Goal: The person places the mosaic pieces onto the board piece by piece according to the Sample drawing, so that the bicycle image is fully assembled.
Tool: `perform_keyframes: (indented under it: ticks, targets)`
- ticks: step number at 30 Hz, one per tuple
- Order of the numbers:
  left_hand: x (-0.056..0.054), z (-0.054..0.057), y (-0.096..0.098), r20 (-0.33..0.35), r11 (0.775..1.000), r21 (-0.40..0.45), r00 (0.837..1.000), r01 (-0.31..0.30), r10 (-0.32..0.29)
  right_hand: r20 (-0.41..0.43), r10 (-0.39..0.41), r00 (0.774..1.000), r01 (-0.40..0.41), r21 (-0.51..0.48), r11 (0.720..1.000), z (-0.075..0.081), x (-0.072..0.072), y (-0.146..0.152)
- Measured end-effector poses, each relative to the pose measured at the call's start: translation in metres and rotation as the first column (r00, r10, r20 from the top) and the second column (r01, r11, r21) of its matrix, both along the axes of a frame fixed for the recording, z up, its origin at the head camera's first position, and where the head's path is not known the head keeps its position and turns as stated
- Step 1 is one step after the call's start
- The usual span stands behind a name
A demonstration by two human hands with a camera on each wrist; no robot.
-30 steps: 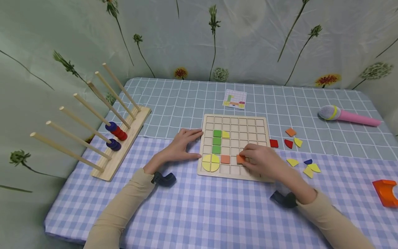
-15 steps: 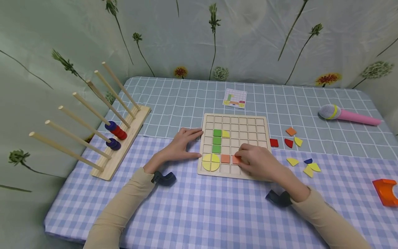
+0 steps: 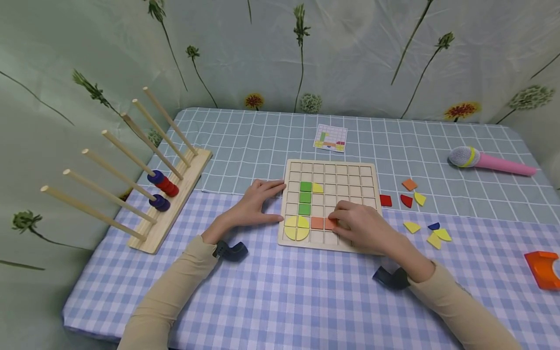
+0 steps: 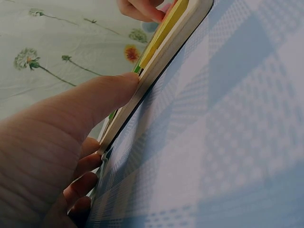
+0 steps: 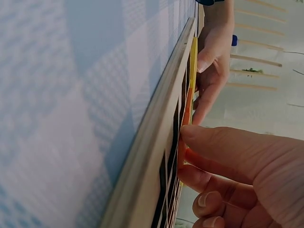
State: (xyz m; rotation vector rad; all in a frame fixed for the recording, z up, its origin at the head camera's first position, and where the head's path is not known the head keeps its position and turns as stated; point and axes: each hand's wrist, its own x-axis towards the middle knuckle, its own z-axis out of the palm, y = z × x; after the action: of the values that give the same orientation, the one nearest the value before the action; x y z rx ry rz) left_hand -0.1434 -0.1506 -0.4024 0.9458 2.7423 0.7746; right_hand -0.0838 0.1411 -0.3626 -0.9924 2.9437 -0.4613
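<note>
A wooden grid board [image 3: 350,177] lies flat on the table. My left hand [image 3: 255,204] touches its left edge with thumb and fingertips, the fingers fairly straight. My right hand [image 3: 363,225] pinches an orange square tile [image 3: 330,224] between thumb and fingers, low over the board; in the right wrist view the thumb [image 5: 209,140] presses at the tile's edge. Just left of it sits another orange square [image 3: 317,223]. Yellow quarter pieces [image 3: 296,228] form a circle in the lower left corner. Three green squares [image 3: 305,198] stand in a column, with a yellow quarter piece [image 3: 317,188] beside the top one.
Loose red, yellow, orange and blue pieces [image 3: 411,227] lie right of the board. A printed pattern card [image 3: 330,138] is behind it. At left stands a wooden peg rack [image 3: 183,187] with blue and red rings. A toy microphone [image 3: 503,166] and an orange object [image 3: 542,271] lie at right.
My right hand has slid left with the orange square tile until the tile lies beside the other orange square. My left hand stays at the board's edge.
</note>
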Motion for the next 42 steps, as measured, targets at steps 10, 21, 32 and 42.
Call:
perform_keyframes:
  ticks: [10, 21, 32, 42]
  targets:
    - [0.0, -0.002, -0.001, -0.021, 0.999, 0.03, 1.0, 0.011, -0.01, -0.005, 0.007, 1.0, -0.007, -0.03, 1.0, 0.002, -0.001, 0.004]
    - [0.0, -0.001, -0.001, 0.017, 1.0, 0.009, 1.0, -0.003, 0.003, -0.05, -0.012, 0.999, 0.01, -0.043, 0.999, 0.004, -0.007, 0.028]
    - [-0.001, -0.002, -0.001, 0.016, 1.0, 0.007, 1.0, -0.006, 0.006, -0.114, -0.142, 0.983, 0.141, -0.025, 0.99, 0.012, -0.01, 0.068]
    - [0.0, -0.002, -0.001, 0.004, 1.0, 0.016, 1.0, -0.001, 0.001, -0.141, -0.231, 0.963, 0.234, 0.009, 0.972, 0.017, -0.013, 0.103]
